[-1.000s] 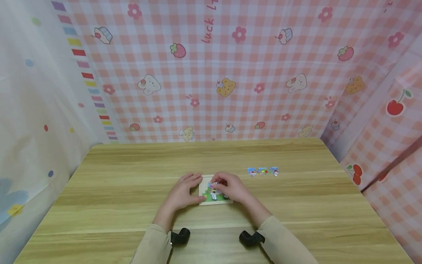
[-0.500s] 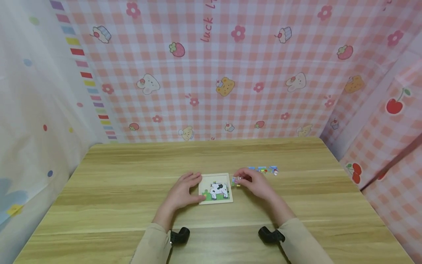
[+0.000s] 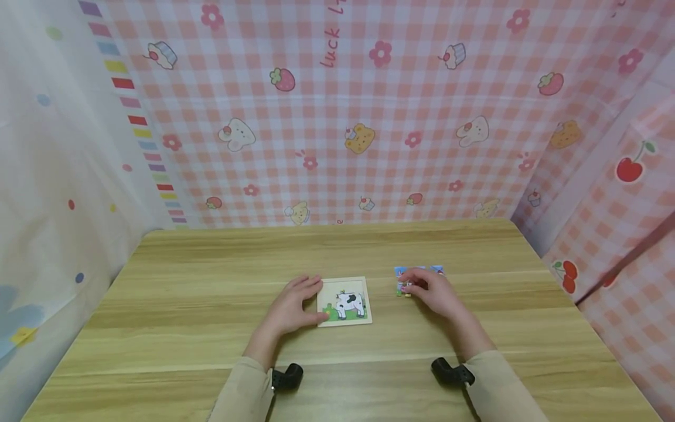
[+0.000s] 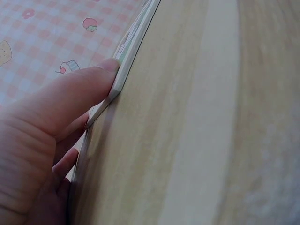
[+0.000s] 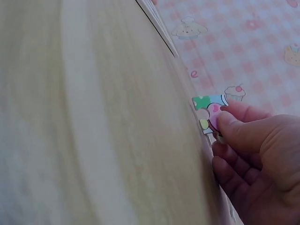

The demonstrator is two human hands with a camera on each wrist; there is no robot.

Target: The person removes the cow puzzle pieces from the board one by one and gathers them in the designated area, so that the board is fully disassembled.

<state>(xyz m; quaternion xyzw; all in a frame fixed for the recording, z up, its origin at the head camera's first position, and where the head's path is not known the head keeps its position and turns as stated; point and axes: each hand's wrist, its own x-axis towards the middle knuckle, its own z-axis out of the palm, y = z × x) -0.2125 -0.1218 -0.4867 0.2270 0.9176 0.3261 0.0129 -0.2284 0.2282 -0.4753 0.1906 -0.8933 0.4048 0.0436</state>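
Observation:
A square wooden puzzle board [image 3: 343,283] lies on the table, with a black-and-white cow on green ground fitted into its lower part. My left hand [image 3: 295,308] rests at its left side; the thumb [image 4: 110,65] presses on the near corner and the straight fingers touch the far corner. To the right of the board, my right hand [image 3: 435,293] pinches a jigsaw piece [image 5: 202,103] between thumb and index finger. Green, blue and pink show on that piece, held low by the tabletop. Behind the right hand, partly hidden by it, lie loose jigsaw pieces [image 3: 436,269] in a row.
The wooden table [image 3: 211,328] reaches back to a pink checked curtain [image 3: 316,105]. A white dotted curtain [image 3: 63,176] hangs at the left and another checked one [image 3: 627,205] at the right. Black wrist cameras [image 3: 289,378] sit on both forearms.
My right hand has moved right, off the board and over to the row of loose pieces, carrying the pinched jigsaw piece. The left hand and the board have stayed in place.

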